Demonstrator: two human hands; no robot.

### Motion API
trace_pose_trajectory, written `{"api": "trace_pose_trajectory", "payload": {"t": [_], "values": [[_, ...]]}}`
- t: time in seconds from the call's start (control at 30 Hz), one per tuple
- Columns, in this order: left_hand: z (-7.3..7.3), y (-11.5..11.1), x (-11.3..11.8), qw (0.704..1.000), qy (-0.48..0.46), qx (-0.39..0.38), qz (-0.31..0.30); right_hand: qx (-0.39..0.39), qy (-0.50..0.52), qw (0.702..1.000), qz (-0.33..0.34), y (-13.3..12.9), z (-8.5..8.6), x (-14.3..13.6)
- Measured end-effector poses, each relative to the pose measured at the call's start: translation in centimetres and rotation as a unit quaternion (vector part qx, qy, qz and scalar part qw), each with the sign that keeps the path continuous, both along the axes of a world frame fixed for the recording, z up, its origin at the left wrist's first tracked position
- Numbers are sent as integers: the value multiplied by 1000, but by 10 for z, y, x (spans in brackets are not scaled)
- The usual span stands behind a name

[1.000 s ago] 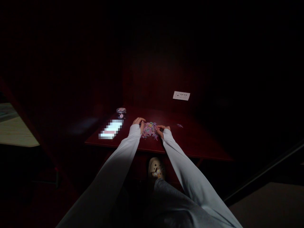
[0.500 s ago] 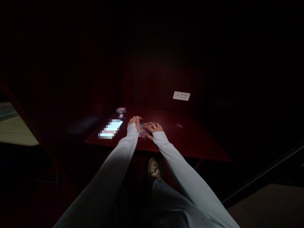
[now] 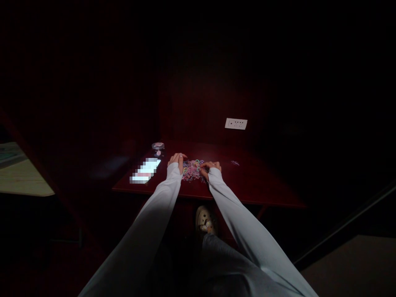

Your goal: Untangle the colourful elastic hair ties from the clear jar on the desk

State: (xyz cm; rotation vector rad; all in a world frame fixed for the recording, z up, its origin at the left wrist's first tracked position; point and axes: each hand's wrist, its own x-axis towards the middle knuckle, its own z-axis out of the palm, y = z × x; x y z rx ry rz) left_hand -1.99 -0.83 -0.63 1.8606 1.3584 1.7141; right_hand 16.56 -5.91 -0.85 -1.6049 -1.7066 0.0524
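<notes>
A loose heap of small colourful elastic hair bands (image 3: 192, 171) is spread on the dark red desk between my hands. Along its left edge rests my left hand (image 3: 177, 161), fingers stretched out over the desk and holding nothing that shows. At the right edge of the heap is my right hand (image 3: 212, 166), its thumb and fingertips brought together in a pinch at the bands. Whatever is between those fingertips is too small to make out. Farther right lies a separate little bunch of bands (image 3: 235, 163).
A lit phone (image 3: 145, 170) lies left of my left hand. Behind it stands a small clear round container (image 3: 158, 147). A white socket plate (image 3: 236, 123) is on the back wall. The desk's front edge (image 3: 198, 197) runs below my wrists. Surroundings are very dark.
My right hand has drawn back to the right from over the heap, uncovering more bands, and its fingers have closed to a pinch. My left hand stays beside the heap.
</notes>
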Motion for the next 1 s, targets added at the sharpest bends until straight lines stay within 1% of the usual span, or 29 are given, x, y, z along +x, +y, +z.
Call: {"api": "trace_pose_trajectory", "payload": {"t": [0.1,0.2,0.33,0.43,0.57,0.63,0.67,0.87,1.0], "values": [[-1,1,-1,1000,-26,-10,-8,-2,36,999,-24,2,0,2],[-3,3,-2,996,-76,-13,-33,3,3,1000,-12,-2,2,-1],[-3,6,1,988,-142,-32,-45,19,-104,994,39,-12,7,-11],[-2,7,3,985,-160,-44,-50,39,-168,982,78,-16,11,-22],[2,5,3,982,-172,-61,-47,40,-221,961,162,-13,10,-38],[5,4,3,981,-173,-62,-55,24,-226,957,180,-10,8,-43],[6,4,2,981,-172,-63,-60,18,-219,959,177,-9,7,-43],[8,2,2,975,-189,-74,-87,6,-163,981,107,-7,4,-37],[7,-1,5,976,-191,-60,-88,-5,-100,992,73,-3,3,-31]]}}
